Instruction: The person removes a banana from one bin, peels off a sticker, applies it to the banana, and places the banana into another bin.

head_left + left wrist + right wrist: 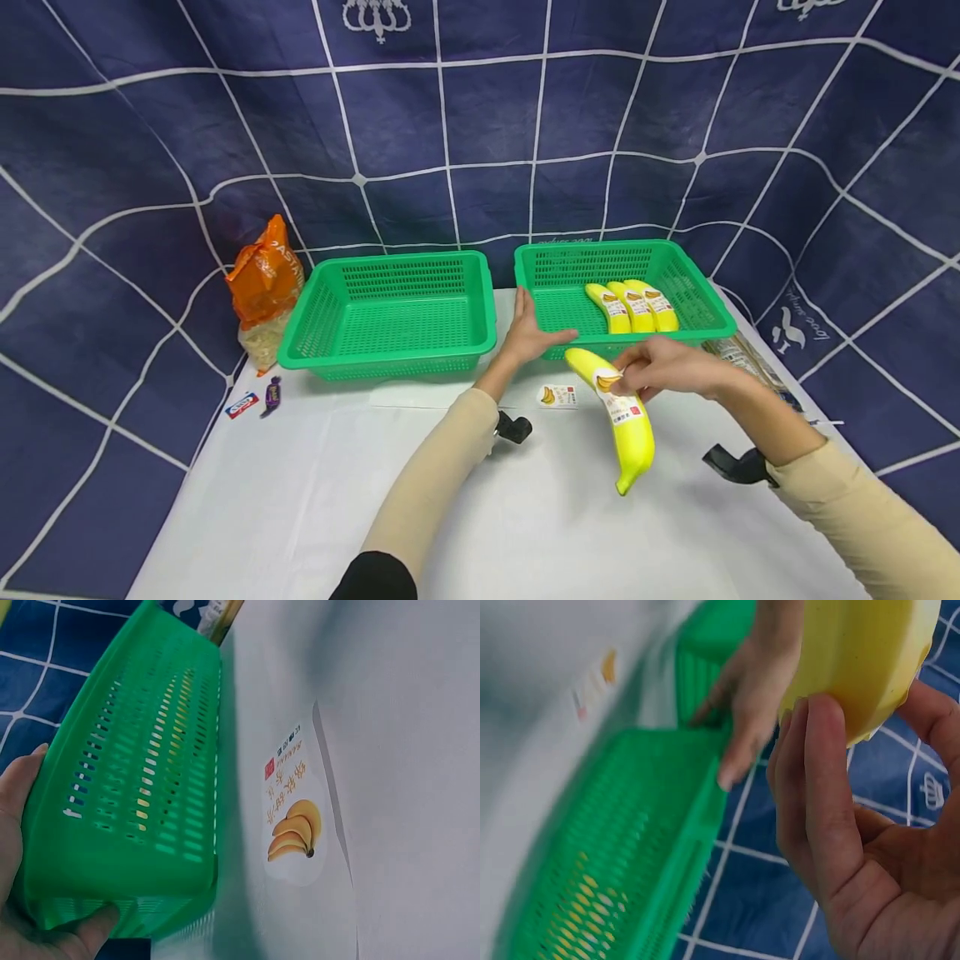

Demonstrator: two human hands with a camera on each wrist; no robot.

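In the head view my right hand (671, 367) pinches a yellow toy banana (634, 437) with a white printed label, above the table in front of the right basket. Its smooth side (855, 660) shows between thumb and fingers in the right wrist view. My left hand (527, 337) lies at the near left corner of the right green basket (705, 304). Its thumb and fingers spread along two sides and touch the rim. Inside that basket, three labelled bananas (639, 310) lie side by side. A flat banana label (289, 825) lies on the table before the basket.
Another green basket (315, 333), with nothing inside, stands to the left. Beside it are an orange bag (264, 279) and two small wrapped sweets (272, 396). Packets (753, 358) lie right of the right basket. A patterned blue cloth (480, 125) hangs behind the white table (300, 500).
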